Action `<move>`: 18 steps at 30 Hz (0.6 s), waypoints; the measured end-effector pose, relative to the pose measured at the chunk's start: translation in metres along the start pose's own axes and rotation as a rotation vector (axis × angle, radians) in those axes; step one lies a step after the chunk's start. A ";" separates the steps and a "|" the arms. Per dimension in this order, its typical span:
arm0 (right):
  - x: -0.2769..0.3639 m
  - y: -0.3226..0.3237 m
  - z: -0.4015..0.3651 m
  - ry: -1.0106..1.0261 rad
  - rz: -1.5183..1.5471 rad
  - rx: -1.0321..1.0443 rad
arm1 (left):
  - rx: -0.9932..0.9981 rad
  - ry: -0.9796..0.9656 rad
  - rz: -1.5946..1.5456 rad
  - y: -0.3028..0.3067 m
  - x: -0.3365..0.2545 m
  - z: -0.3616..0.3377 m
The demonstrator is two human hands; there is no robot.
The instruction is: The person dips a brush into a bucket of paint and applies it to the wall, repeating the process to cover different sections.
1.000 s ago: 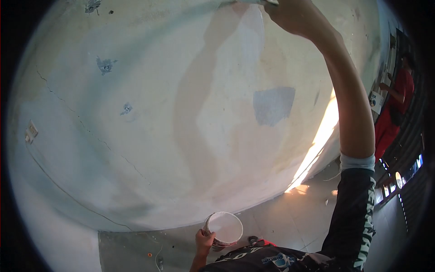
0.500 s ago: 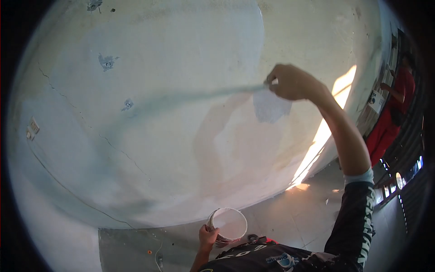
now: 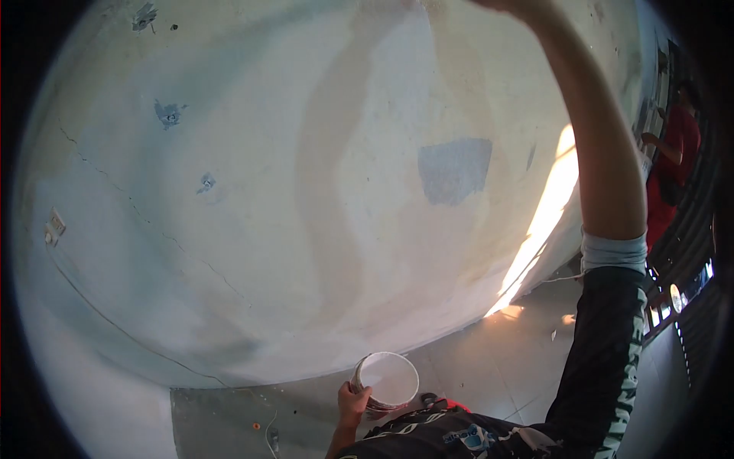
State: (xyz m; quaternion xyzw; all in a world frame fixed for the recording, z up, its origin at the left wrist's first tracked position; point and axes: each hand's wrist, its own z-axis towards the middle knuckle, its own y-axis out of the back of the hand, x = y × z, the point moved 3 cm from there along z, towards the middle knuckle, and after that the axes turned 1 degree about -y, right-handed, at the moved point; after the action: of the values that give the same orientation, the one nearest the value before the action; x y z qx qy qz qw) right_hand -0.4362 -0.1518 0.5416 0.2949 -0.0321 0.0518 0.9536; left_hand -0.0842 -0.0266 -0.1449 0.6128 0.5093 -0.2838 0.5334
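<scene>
My left hand (image 3: 353, 403) is closed on the side of a white bucket (image 3: 417, 382) at the bottom middle, in front of my dark shirt. The bucket's mouth faces up and its inside looks pale. My right arm reaches up along the wall (image 3: 252, 191), and only the edge of my right hand (image 3: 501, 3) shows at the top border. Its fingers, and anything in them, are out of the picture. Below that hand, a grey filler patch (image 3: 454, 170) marks the wall.
Smaller grey patches (image 3: 169, 114) and a thin crack (image 3: 145, 218) run down the left wall. A socket (image 3: 55, 223) has a cable trailing to the floor (image 3: 489, 367). Another person in red (image 3: 677, 145) stands at the far right. Sunlight strikes the wall beside my arm.
My right hand has risen from beside the grey patch to the top edge, mostly leaving view. Shadows on the wall have shifted with the arm. My left hand and the bucket stay nearly still.
</scene>
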 end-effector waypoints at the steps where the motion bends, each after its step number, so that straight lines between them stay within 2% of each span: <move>1: -0.018 -0.032 -0.011 0.039 0.036 0.001 | -0.008 0.006 -0.004 0.001 0.001 -0.001; 2: -0.056 -0.078 -0.014 0.454 0.002 -0.262 | -0.004 0.011 0.005 0.001 0.005 0.000; 3: -0.040 -0.094 -0.060 0.108 0.071 -0.050 | -0.001 -0.010 -0.010 -0.001 0.010 0.003; 4: -0.053 -0.126 -0.096 0.068 0.155 -0.117 | 0.001 -0.034 -0.024 0.000 0.011 0.004; 5: -0.049 -0.138 -0.135 -0.065 0.206 0.032 | 0.005 -0.032 -0.019 0.002 0.010 0.003; 6: -0.052 -0.154 -0.167 -0.086 0.246 0.147 | 0.001 -0.040 -0.017 0.004 0.005 0.001; 7: -0.064 -0.174 -0.201 -0.017 0.309 0.143 | -0.002 -0.044 -0.018 0.002 0.001 -0.002; 9: -0.067 -0.183 -0.241 -0.182 0.294 0.437 | 0.001 -0.015 -0.080 0.000 -0.006 -0.008; 11: -0.080 -0.197 -0.259 -0.163 0.315 0.531 | 0.000 0.010 -0.134 0.003 -0.008 -0.009; 12: -0.085 -0.201 -0.265 -0.143 0.338 0.616 | 0.001 -0.001 -0.107 0.002 -0.007 -0.006; 15: -0.103 -0.199 -0.222 -0.098 0.270 0.491 | 0.008 -0.005 -0.043 0.002 -0.017 -0.006; 17: -0.100 -0.163 -0.170 -0.097 0.155 0.375 | 0.007 -0.002 -0.004 0.000 -0.026 -0.010; 18: -0.101 -0.146 -0.145 0.000 0.150 0.289 | 0.006 -0.002 -0.021 0.000 -0.030 -0.013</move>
State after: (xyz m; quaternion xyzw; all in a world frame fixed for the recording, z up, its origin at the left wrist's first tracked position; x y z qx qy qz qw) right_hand -0.5153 -0.1974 0.3315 0.4256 -0.0462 0.1272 0.8947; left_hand -0.0964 -0.0244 -0.1153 0.6088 0.5141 -0.2915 0.5292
